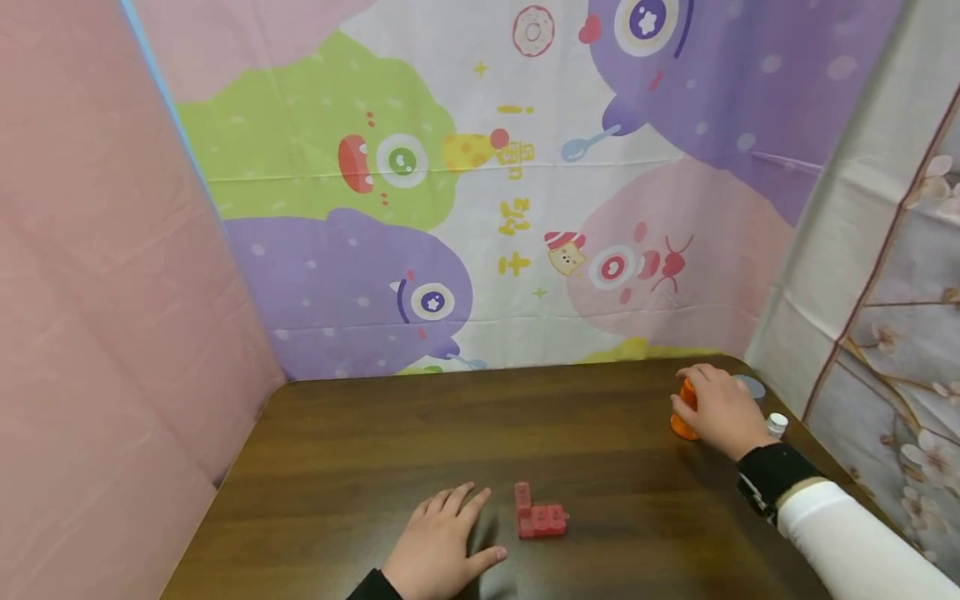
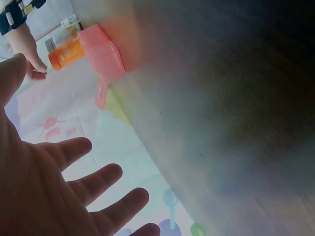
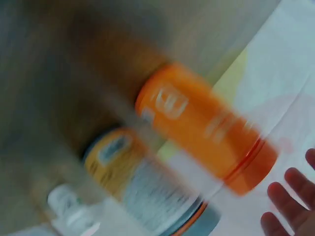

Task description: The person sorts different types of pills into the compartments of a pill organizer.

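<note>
My left hand (image 1: pixel 438 542), fingers spread, is held over the table just left of a small translucent red plastic case (image 1: pixel 546 521). One narrow flap of the case stands raised at its left end. At the far right, my right hand (image 1: pixel 723 412) is beside an orange bottle (image 1: pixel 684 427) and partly covers it in the head view. In the right wrist view, loosely bent fingers (image 3: pixel 293 196) appear past the capped end of the orange bottle (image 3: pixel 197 123), with a gap between. The left wrist view shows the red case (image 2: pixel 102 53) beyond my spread left fingers (image 2: pixel 120 209).
Next to the orange bottle stands a yellow-and-grey labelled container (image 3: pixel 142 182) with a grey lid. A small white-capped bottle (image 1: pixel 777 425) is near the right edge of the brown table (image 1: pixel 375 450). A cartoon-printed cloth (image 1: pixel 510 317) hangs behind; other cloths hang at both sides.
</note>
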The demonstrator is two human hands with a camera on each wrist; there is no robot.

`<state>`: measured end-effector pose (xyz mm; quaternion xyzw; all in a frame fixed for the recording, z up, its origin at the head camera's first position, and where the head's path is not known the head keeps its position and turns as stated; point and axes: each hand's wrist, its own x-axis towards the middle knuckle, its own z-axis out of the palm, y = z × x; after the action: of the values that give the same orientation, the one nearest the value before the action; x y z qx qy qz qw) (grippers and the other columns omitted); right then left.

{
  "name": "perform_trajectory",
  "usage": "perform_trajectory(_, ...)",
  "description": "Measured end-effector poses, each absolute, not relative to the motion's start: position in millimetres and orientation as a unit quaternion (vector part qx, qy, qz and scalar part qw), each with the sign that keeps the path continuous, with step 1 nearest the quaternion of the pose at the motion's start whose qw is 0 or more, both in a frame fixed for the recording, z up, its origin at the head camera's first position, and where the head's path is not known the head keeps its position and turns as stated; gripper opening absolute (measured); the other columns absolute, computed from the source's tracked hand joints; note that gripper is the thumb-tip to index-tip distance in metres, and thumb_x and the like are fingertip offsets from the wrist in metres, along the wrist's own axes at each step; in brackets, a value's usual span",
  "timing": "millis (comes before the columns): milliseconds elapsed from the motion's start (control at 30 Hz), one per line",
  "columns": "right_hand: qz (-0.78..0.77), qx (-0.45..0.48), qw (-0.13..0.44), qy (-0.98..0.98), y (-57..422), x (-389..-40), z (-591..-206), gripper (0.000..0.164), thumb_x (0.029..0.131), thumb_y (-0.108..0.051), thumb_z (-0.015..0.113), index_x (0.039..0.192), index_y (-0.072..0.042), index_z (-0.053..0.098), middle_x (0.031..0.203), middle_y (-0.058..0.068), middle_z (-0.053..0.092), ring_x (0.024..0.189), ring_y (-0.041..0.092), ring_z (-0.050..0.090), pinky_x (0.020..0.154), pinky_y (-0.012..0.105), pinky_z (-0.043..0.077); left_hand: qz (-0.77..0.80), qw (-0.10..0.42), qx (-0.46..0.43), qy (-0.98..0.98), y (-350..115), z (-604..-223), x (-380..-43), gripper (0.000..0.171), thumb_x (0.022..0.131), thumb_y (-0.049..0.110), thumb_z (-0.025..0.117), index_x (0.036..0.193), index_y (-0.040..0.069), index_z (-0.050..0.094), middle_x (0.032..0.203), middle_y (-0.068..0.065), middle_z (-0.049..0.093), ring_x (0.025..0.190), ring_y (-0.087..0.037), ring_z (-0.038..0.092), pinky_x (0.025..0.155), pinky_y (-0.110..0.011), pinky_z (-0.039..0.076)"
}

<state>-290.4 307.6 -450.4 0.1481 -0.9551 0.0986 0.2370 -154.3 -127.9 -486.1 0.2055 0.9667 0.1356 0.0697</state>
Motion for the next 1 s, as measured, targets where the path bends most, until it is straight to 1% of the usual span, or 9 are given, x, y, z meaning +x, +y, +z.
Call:
perform_trajectory(133, 0.069, 0.122, 0.187, -0.972, 324, -305, -447, 0.049, 0.089, -0.036, 0.071, 0.119, 0.001, 0.058, 0.114, 0.025, 0.062, 0.104, 0.045, 0.056, 0.089, 0.065, 0.039, 0.135, 0.075, 0.205, 0.967, -130, -486, -154, 0.081, 0.088, 0.074, 0.048, 0.152, 0.024, 0.041, 0.152, -0.009, 0.042, 0.134, -0.035, 0.043, 0.104, -0.058, 0.036)
perform_trajectory(233, 0.061, 0.109, 0.143, -0.982, 329, -312, -449, 0.051, 0.09, -0.04, 0.069, 0.118, 0.001, 0.056, 0.104, 0.022, 0.064, 0.096, 0.043, 0.059, 0.09, 0.065, 0.038, 0.131, 0.077, 0.209, 0.966, -131, -486, -153, 0.082, 0.088, 0.074, 0.048, 0.152, 0.024, 0.041, 0.152, -0.009, 0.042, 0.134, -0.035, 0.043, 0.103, -0.058, 0.037)
perform_trajectory(367, 0.059, 0.105, 0.113, -0.986, 331, -316, -452, 0.051, 0.09, -0.038, 0.067, 0.119, 0.002, 0.054, 0.096, 0.019, 0.065, 0.089, 0.041, 0.061, 0.091, 0.067, 0.036, 0.125, 0.072, 0.213, 0.966, -132, -485, -151, 0.081, 0.088, 0.074, 0.049, 0.151, 0.023, 0.042, 0.151, -0.009, 0.043, 0.133, -0.035, 0.044, 0.101, -0.058, 0.039)
perform_trajectory(500, 0.067, 0.107, 0.107, -0.986, 333, -317, -452, 0.052, 0.09, -0.034, 0.068, 0.122, 0.004, 0.053, 0.099, 0.022, 0.064, 0.093, 0.043, 0.061, 0.096, 0.072, 0.03, 0.125, 0.072, 0.211, 0.967, -133, -485, -150, 0.08, 0.088, 0.074, 0.049, 0.151, 0.024, 0.042, 0.15, -0.008, 0.044, 0.132, -0.034, 0.045, 0.101, -0.057, 0.039)
perform_trajectory(667, 0.079, 0.113, 0.11, -0.984, 337, -313, -453, 0.053, 0.091, -0.032, 0.068, 0.124, 0.006, 0.051, 0.102, 0.026, 0.063, 0.101, 0.045, 0.058, 0.101, 0.073, 0.022, 0.128, 0.07, 0.218, 0.965, -128, -487, -149, 0.079, 0.089, 0.074, 0.048, 0.15, 0.024, 0.043, 0.15, -0.008, 0.044, 0.133, -0.033, 0.045, 0.103, -0.056, 0.038)
perform_trajectory(800, 0.084, 0.129, 0.125, -0.98, 332, -305, -451, 0.053, 0.09, -0.031, 0.07, 0.123, 0.006, 0.052, 0.1, 0.024, 0.064, 0.097, 0.042, 0.06, 0.101, 0.071, 0.024, 0.134, 0.062, 0.223, 0.963, -126, -489, -146, 0.078, 0.09, 0.073, 0.047, 0.15, 0.023, 0.044, 0.15, -0.008, 0.044, 0.133, -0.033, 0.045, 0.103, -0.057, 0.037)
perform_trajectory(867, 0.086, 0.135, 0.128, -0.979, 326, -299, -449, 0.054, 0.089, -0.032, 0.072, 0.123, 0.005, 0.052, 0.097, 0.02, 0.064, 0.088, 0.037, 0.061, 0.094, 0.066, 0.034, 0.133, 0.059, 0.222, 0.964, -125, -489, -145, 0.078, 0.089, 0.073, 0.047, 0.15, 0.023, 0.045, 0.15, -0.008, 0.045, 0.133, -0.033, 0.045, 0.103, -0.056, 0.038)
perform_trajectory(933, 0.095, 0.138, 0.128, -0.978, 319, -291, -445, 0.054, 0.088, -0.035, 0.073, 0.122, 0.003, 0.054, 0.094, 0.016, 0.064, 0.077, 0.03, 0.059, 0.082, 0.057, 0.044, 0.131, 0.055, 0.221, 0.965, -124, -489, -143, 0.078, 0.089, 0.073, 0.047, 0.149, 0.023, 0.045, 0.149, -0.008, 0.046, 0.132, -0.033, 0.046, 0.103, -0.056, 0.038)
perform_trajectory(1000, 0.106, 0.138, 0.13, -0.976, 309, -280, -442, 0.052, 0.087, -0.037, 0.074, 0.12, 0.0, 0.056, 0.092, 0.012, 0.063, 0.07, 0.023, 0.055, 0.067, 0.044, 0.046, 0.131, 0.051, 0.218, 0.966, -123, -489, -141, 0.077, 0.09, 0.073, 0.047, 0.149, 0.023, 0.046, 0.148, -0.008, 0.047, 0.131, -0.032, 0.047, 0.102, -0.056, 0.039)
